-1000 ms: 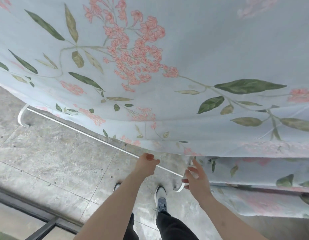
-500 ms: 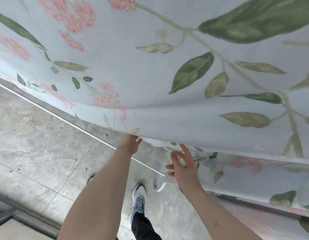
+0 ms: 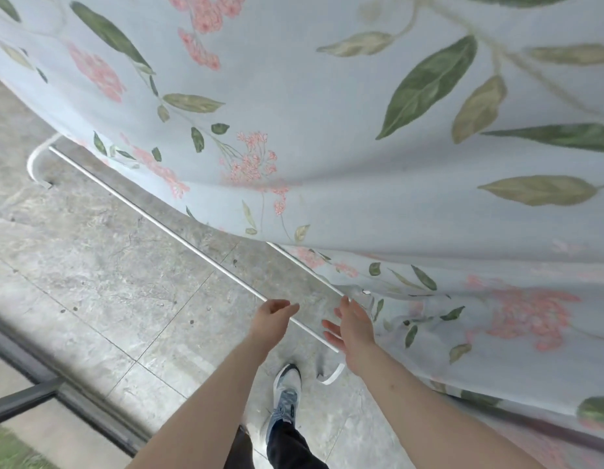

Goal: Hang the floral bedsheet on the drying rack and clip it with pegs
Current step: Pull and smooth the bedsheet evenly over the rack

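Floral bedsheet (image 3: 361, 130) hung draped over the drying rack, its lower hem sagging just above both hands. Left hand (image 3: 271, 318) hovered with fingers relaxed and empty, near the rack's thin white rail (image 3: 178, 236). Right hand (image 3: 353, 328) was spread flat, fingers straight, holding nothing, beside the sheet's hanging fold. A sneaker (image 3: 287, 390) stood on the grey tiled floor (image 3: 90, 272).
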